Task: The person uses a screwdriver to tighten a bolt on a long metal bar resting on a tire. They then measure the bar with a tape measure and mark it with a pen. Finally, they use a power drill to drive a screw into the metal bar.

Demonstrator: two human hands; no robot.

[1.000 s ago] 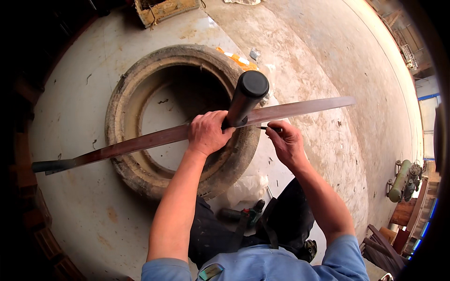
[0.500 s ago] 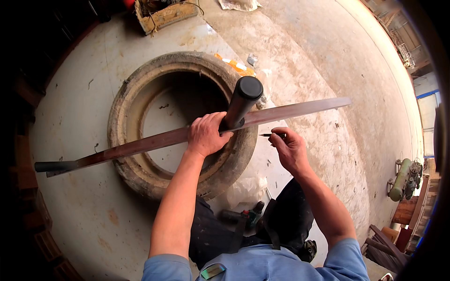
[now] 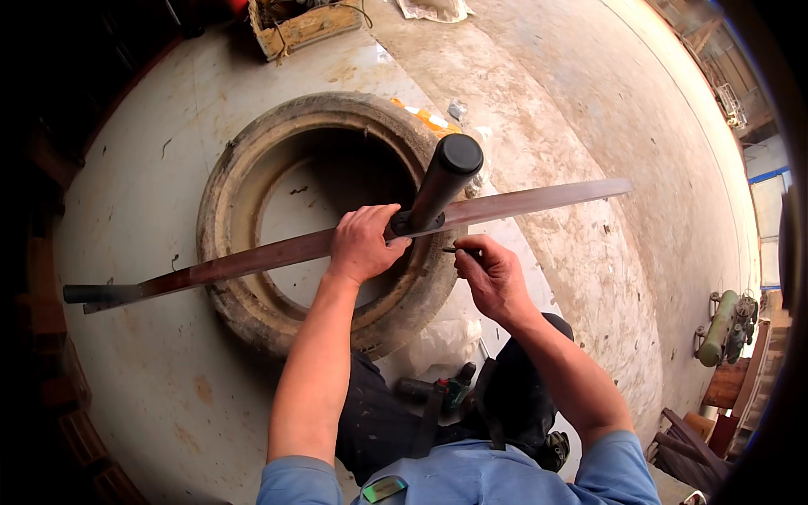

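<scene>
A long reddish-brown wooden bar (image 3: 252, 259) lies across an old tyre (image 3: 231, 168), its right end reaching past the rim. Standing up from the bar's middle is a black round leg (image 3: 438, 185) with a capped top; a second black piece (image 3: 99, 294) juts from the bar's left end. My left hand (image 3: 362, 244) grips the bar just left of the leg's base, thumb on the near side. Just right of the base and below the bar, my right hand (image 3: 495, 278) pinches a thin, dark, pen-like tool (image 3: 449, 250), its tip pointing left.
A cordless drill (image 3: 456, 385) lies between my legs beside a clear plastic bag (image 3: 442, 345). Orange-and-white packaging (image 3: 429, 116) rests by the tyre's far side. At the back stands a wooden crate (image 3: 311, 32); a green cylindrical tank (image 3: 718, 328) is at the far right.
My right hand has moved left with the pen-like tool, closer to the leg's base. The leg's top has shifted slightly right, and my left hand slightly left.
</scene>
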